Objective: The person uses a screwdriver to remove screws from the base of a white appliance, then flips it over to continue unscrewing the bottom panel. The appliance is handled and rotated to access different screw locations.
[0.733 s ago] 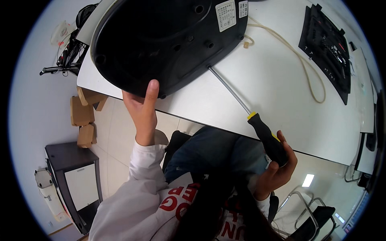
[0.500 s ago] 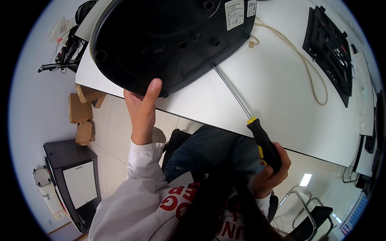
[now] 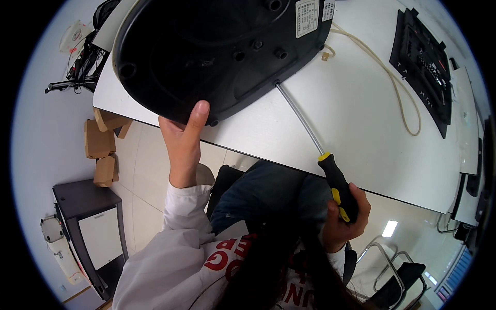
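A large oval black plastic appliance base (image 3: 170,67) with a pale rim is tilted up over the table, its underside with screw holes and white labels facing me. My left hand (image 3: 183,137) grips its lower edge, thumb on the black underside and fingers hidden behind. My right hand (image 3: 347,219) is closed around the black-and-yellow handle of a screwdriver (image 3: 302,121). Its long metal shaft slants up to the left, and the tip meets a hole at the base's near edge. The tip itself is hidden in that hole.
A beige cable (image 3: 398,93) curves across the white table (image 3: 382,155) on the right. Farther right lies an open black tool case (image 3: 426,72) with small bits. Cardboard boxes (image 3: 99,139) and a dark cabinet (image 3: 88,201) stand at left; a chair (image 3: 398,281) is lower right.
The screwdriver's handle has turned in my right hand, showing more of its yellow inlay, and my fingers have shifted round it. The tip stays at the same hole; my left hand keeps its grip.
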The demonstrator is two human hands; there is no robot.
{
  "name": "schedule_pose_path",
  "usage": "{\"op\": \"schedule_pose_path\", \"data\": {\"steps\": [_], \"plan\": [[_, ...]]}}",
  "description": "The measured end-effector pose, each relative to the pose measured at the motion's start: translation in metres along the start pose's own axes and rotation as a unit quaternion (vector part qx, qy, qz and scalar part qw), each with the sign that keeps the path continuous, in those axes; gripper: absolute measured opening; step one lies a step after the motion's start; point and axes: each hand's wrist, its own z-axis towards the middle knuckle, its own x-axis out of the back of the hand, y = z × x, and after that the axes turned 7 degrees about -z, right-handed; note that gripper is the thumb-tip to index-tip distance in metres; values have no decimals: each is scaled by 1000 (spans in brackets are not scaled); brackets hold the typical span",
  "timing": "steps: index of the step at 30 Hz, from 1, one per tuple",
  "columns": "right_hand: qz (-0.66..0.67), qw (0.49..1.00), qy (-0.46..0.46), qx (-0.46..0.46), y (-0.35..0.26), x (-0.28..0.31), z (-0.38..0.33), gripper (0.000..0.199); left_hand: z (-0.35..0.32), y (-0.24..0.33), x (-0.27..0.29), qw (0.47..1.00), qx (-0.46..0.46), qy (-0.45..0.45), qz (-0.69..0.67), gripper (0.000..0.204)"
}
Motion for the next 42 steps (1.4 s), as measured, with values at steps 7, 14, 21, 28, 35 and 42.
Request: {"op": "schedule_pose_path", "data": {"steps": [7,14,21,28,35,42], "plan": [[38,997,28,-63,6,-6,-10,45,2,2,-2,1000,6,-11,-8,69],[53,997,33,-55,7,-7,-11,45,1,1,-1,1000,17,8,21,74],[44,995,36,-82,7,-6,-12,47,1,0,-1,1000,15,12,9,76],[28,990,-18,-140,-9,7,8,52,1,0,-5,1000,-1,2,25,71],[41,979,-138,-143,-19,25,23,46,1,-2,-5,999,-13,20,35,67],[32,992,-41,-117,-18,24,26,54,0,0,-6,1000,-18,11,1,65]]}}
